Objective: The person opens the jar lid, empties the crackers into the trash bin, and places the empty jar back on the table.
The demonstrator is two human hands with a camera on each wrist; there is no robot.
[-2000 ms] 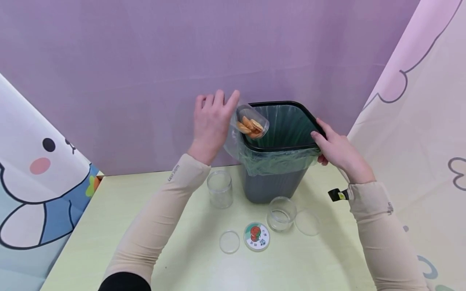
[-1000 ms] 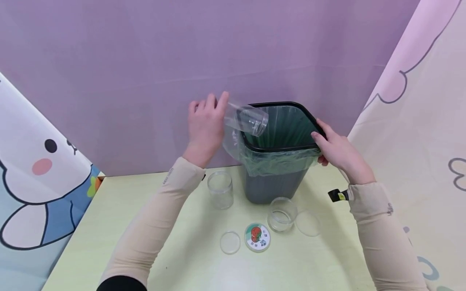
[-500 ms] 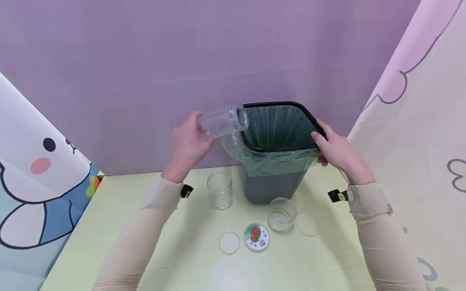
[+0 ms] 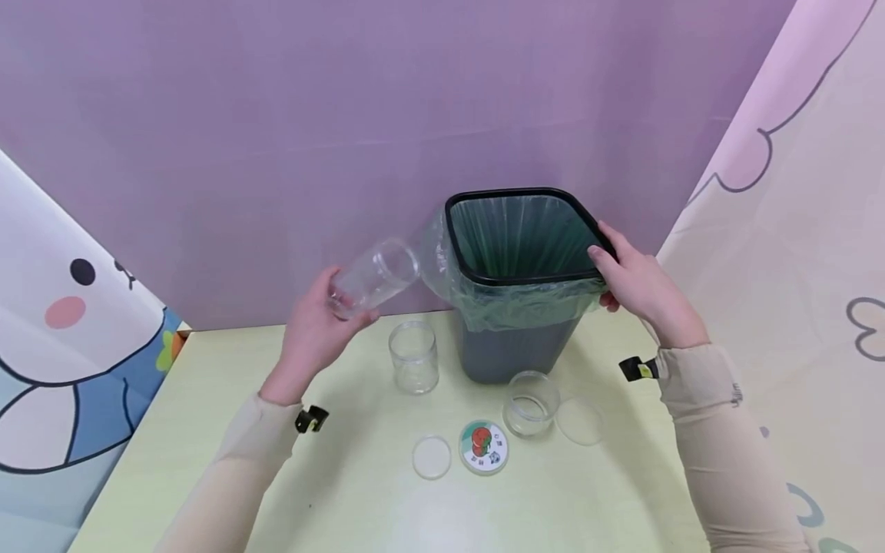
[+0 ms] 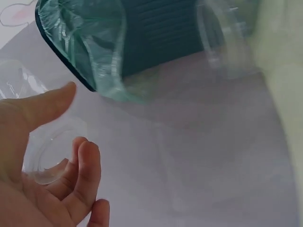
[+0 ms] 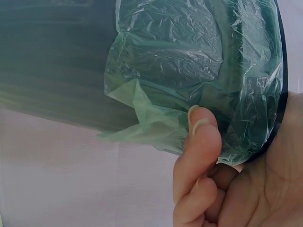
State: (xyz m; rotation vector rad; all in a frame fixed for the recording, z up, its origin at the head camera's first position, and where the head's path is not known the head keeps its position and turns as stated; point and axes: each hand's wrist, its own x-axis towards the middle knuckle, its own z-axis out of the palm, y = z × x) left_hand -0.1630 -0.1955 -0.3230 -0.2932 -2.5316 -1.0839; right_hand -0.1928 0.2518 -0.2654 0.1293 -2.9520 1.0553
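My left hand grips a clear plastic jar by its base end, above the table's back left. The jar is tilted, its open mouth toward the upper right, and nothing shows inside it. In the left wrist view the thumb and curled fingers surround the jar's base. My right hand holds the right rim of a grey trash can, thumb over the black rim and fingers beneath. A green bag lines the can and hangs over its outside; the can leans a little.
Two clear jars stand on the table, a taller one left of the can and a shorter one in front. A printed tomato lid, a small clear lid and a larger clear lid lie nearby. A purple curtain hangs behind.
The biscuits in the held jar have gone from it, over the can. My left hand then turned the jar mouth-up and drew it left and down. My right hand has stayed on the rim.
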